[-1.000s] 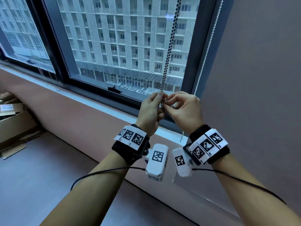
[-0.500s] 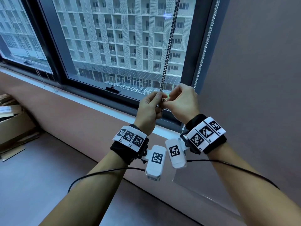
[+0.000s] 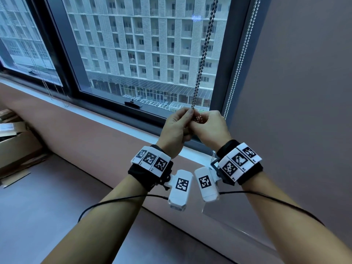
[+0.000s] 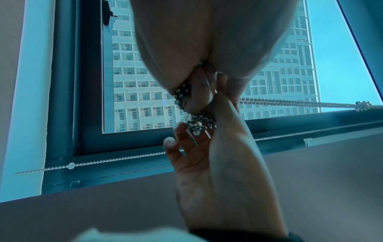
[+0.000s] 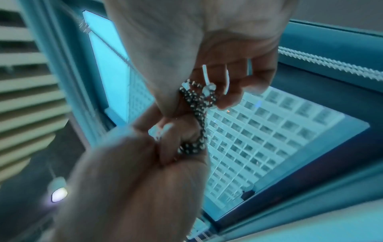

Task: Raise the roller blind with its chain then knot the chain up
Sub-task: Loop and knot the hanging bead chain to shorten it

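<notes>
Knotting: both hands meet at the bunched bead chain (image 3: pixel 202 60) before the window (image 3: pixel 144 54)
Left hand (image 3: pixel 176 128): fingers curled, pinching the chain
Right hand (image 3: pixel 210 128): fingertips pinching the bunch — touching the left
Chain: hangs taut from above

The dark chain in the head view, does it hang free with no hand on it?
No, both the left hand and right hand pinch the dark chain.
</notes>
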The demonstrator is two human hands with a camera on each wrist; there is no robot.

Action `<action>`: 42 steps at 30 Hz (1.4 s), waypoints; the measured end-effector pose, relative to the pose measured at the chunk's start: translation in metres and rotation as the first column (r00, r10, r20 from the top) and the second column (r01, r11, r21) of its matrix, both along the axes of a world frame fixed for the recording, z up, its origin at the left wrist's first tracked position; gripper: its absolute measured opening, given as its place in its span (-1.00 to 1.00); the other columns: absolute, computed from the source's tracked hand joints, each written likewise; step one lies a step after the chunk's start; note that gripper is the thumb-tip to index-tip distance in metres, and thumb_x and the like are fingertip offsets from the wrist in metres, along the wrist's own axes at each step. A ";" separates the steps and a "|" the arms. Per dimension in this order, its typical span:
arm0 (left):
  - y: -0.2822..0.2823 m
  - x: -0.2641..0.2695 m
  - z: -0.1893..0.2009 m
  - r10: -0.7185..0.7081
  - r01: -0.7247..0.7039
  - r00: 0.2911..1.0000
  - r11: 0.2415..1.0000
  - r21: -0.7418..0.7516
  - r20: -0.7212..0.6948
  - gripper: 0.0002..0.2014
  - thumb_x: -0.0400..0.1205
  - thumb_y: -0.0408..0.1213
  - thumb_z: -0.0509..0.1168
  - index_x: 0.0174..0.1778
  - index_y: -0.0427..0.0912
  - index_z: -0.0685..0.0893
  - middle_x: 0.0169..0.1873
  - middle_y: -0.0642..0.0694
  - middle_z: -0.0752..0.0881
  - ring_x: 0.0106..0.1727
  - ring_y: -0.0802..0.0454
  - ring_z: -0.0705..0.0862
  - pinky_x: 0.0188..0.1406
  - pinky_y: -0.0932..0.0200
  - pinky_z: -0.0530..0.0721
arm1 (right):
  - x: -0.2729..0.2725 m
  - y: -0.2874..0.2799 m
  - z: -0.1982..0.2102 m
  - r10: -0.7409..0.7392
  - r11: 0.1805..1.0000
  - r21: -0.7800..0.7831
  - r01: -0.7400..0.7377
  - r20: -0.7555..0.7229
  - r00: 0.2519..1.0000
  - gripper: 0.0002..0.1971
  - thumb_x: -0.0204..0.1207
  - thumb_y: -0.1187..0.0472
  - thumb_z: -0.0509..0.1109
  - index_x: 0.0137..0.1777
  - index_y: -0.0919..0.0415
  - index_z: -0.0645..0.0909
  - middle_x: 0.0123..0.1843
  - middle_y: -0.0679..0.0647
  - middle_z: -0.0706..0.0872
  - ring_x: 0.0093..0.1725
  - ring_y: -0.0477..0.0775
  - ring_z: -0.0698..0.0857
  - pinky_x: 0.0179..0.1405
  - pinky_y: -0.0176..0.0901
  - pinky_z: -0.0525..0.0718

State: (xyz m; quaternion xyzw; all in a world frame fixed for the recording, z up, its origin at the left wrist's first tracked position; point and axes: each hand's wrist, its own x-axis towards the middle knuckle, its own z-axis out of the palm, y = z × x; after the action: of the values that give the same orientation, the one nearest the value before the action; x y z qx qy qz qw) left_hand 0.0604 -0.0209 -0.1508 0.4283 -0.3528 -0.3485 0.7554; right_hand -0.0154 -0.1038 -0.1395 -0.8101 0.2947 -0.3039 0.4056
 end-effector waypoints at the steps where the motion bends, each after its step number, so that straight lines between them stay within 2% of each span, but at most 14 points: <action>1: 0.001 0.002 -0.001 -0.018 0.018 1.000 1.000 -0.006 -0.021 -0.76 0.75 -0.27 0.07 -0.18 -0.21 0.56 -0.55 0.04 0.55 -0.73 0.29 0.22 -0.78 0.43 0.18 | 0.000 -0.002 0.000 0.048 0.998 0.047 -0.049 0.018 0.999 -0.71 0.36 0.08 0.46 -0.44 0.29 0.65 -0.52 0.17 0.65 -0.51 -0.09 0.56 -0.47 -0.08 0.56; 5: 0.002 0.005 -0.001 -0.061 0.060 0.996 0.998 -0.018 -0.071 -0.76 0.75 -0.28 0.03 -0.15 -0.22 0.55 -0.57 0.09 0.57 -0.75 0.29 0.20 -0.75 0.40 0.08 | -0.003 -0.010 -0.001 0.191 0.949 0.231 -0.213 0.114 0.975 -0.71 0.49 0.32 0.47 -0.11 0.66 0.60 -0.41 0.21 0.55 -0.61 -0.20 0.49 -0.60 -0.39 0.42; 9: 0.003 0.006 0.000 -0.083 0.081 0.992 0.996 -0.021 -0.097 -0.76 0.75 -0.29 0.04 -0.13 -0.23 0.56 -0.57 0.09 0.55 -0.74 0.29 0.20 -0.74 0.39 0.08 | -0.004 -0.010 -0.008 0.243 0.874 0.379 -0.303 0.199 0.949 -0.70 0.50 0.27 0.48 0.10 0.50 0.62 -0.20 0.24 0.60 -0.42 -0.07 0.56 -0.44 -0.29 0.46; 12: 0.003 0.007 0.000 -0.089 0.088 0.988 0.996 -0.017 -0.122 -0.76 0.75 -0.28 0.04 -0.13 -0.23 0.56 -0.56 0.06 0.54 -0.75 0.29 0.21 -0.78 0.42 0.11 | -0.005 -0.013 -0.013 0.246 0.809 0.465 -0.359 0.286 0.926 -0.73 0.34 0.21 0.56 0.03 0.24 0.67 -0.21 0.16 0.65 -0.34 -0.03 0.62 -0.37 -0.23 0.48; 16: 0.005 0.006 0.002 -0.085 0.086 0.987 0.996 -0.003 -0.134 -0.75 0.75 -0.27 0.04 -0.14 -0.21 0.56 -0.55 0.07 0.60 -0.75 0.29 0.29 -0.78 0.44 0.14 | -0.008 -0.014 -0.016 0.296 0.734 0.507 -0.452 0.360 0.885 -0.79 0.30 0.21 0.60 -0.09 0.16 0.68 -0.27 0.02 0.71 -0.32 -0.06 0.68 -0.36 -0.25 0.52; 19: 0.003 0.006 0.000 -0.070 0.073 0.985 0.997 0.015 -0.156 -0.77 0.74 -0.26 0.06 -0.14 -0.19 0.58 -0.54 0.08 0.60 -0.72 0.29 0.28 -0.80 0.45 0.17 | -0.012 -0.014 -0.013 0.284 0.592 0.613 -0.523 0.448 0.847 -0.84 0.41 0.13 0.43 -0.06 0.16 0.68 -0.34 -0.02 0.68 -0.35 -0.05 0.66 -0.44 -0.28 0.60; 22: 0.001 0.009 -0.001 -0.072 0.075 0.981 0.997 0.007 -0.180 -0.75 0.74 -0.25 0.07 -0.15 -0.20 0.59 -0.40 -0.03 0.65 -0.71 0.28 0.26 -0.82 0.45 0.15 | -0.011 -0.018 -0.013 0.198 0.439 0.724 -0.532 0.499 0.844 -0.80 0.47 0.12 0.16 -0.21 0.17 0.58 -0.38 0.00 0.63 -0.32 0.03 0.60 -0.35 -0.12 0.59; 24: 0.000 0.009 -0.002 -0.086 0.087 0.977 0.996 -0.002 -0.196 -0.75 0.74 -0.25 0.06 -0.15 -0.21 0.59 -0.35 -0.07 0.62 -0.74 0.29 0.24 -0.82 0.45 0.13 | -0.008 -0.020 -0.019 0.182 0.454 0.735 -0.504 0.477 0.860 -0.75 0.58 0.10 0.14 -0.22 0.14 0.60 -0.35 -0.01 0.67 -0.32 0.00 0.63 -0.29 -0.11 0.52; 27: 0.000 0.009 -0.003 -0.086 0.086 0.973 0.996 -0.012 -0.215 -0.73 0.74 -0.25 0.06 -0.18 -0.20 0.60 -0.35 -0.08 0.57 -0.75 0.29 0.21 -0.82 0.43 0.10 | -0.006 -0.019 -0.023 0.190 0.423 0.744 -0.517 0.485 0.854 -0.80 0.63 0.08 0.22 0.04 0.08 0.67 -0.26 -0.05 0.66 -0.34 -0.10 0.67 -0.26 -0.18 0.46; 30: 0.001 0.013 -0.006 -0.084 0.077 0.964 0.996 -0.036 -0.253 -0.71 0.74 -0.23 0.06 -0.22 -0.18 0.60 -0.39 -0.04 0.62 -0.76 0.30 0.19 -0.83 0.44 0.09 | -0.006 -0.027 -0.025 0.110 0.363 0.785 -0.502 0.499 0.859 -0.88 0.55 0.14 0.30 -0.17 0.11 0.63 -0.36 -0.05 0.54 -0.36 -0.07 0.64 -0.29 -0.19 0.44; 33: 0.002 0.017 -0.006 -0.089 0.078 0.964 0.996 -0.051 -0.250 -0.73 0.74 -0.24 0.05 -0.19 -0.18 0.58 -0.28 -0.05 0.63 -0.75 0.30 0.18 -0.83 0.45 0.10 | -0.004 -0.034 -0.026 0.026 0.326 0.811 -0.486 0.506 0.862 -0.76 0.63 0.18 0.21 -0.29 0.14 0.52 -0.36 0.00 0.53 -0.33 -0.01 0.66 -0.33 -0.16 0.50; 35: 0.001 0.017 -0.007 -0.092 0.082 0.963 0.995 -0.047 -0.254 -0.73 0.74 -0.24 0.05 -0.19 -0.18 0.58 -0.26 -0.06 0.59 -0.74 0.30 0.18 -0.83 0.45 0.11 | -0.003 -0.033 -0.024 -0.005 0.266 0.799 -0.540 0.561 0.827 -0.75 0.60 0.19 0.16 -0.34 0.14 0.44 -0.30 0.05 0.56 -0.32 0.02 0.63 -0.30 -0.15 0.51; 38: -0.001 0.018 -0.006 -0.093 0.079 0.959 0.995 -0.063 -0.267 -0.73 0.75 -0.24 0.04 -0.19 -0.19 0.57 -0.26 -0.06 0.58 -0.75 0.30 0.18 -0.84 0.46 0.13 | -0.003 -0.030 -0.015 -0.043 0.197 0.774 -0.602 0.620 0.783 -0.76 0.47 0.17 0.30 -0.41 0.14 0.41 -0.35 0.05 0.57 -0.33 0.05 0.58 -0.28 -0.16 0.47; 42: -0.003 0.019 -0.008 -0.102 0.082 0.956 0.993 -0.084 -0.275 -0.73 0.74 -0.23 0.04 -0.20 -0.18 0.56 -0.28 -0.07 0.54 -0.74 0.28 0.18 -0.80 0.45 0.13 | 0.006 -0.027 -0.014 -0.169 0.249 0.772 -0.585 0.629 0.759 -0.85 0.59 0.29 0.29 -0.21 0.31 0.53 -0.31 0.12 0.60 -0.26 0.06 0.65 -0.22 -0.16 0.63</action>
State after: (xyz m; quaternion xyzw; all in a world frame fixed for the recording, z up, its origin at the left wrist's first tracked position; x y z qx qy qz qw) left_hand 0.0793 -0.0240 -0.1590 0.3308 -0.2749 -0.4273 0.7952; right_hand -0.0096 -0.1309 -0.1539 -0.2912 0.1497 -0.2424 0.9133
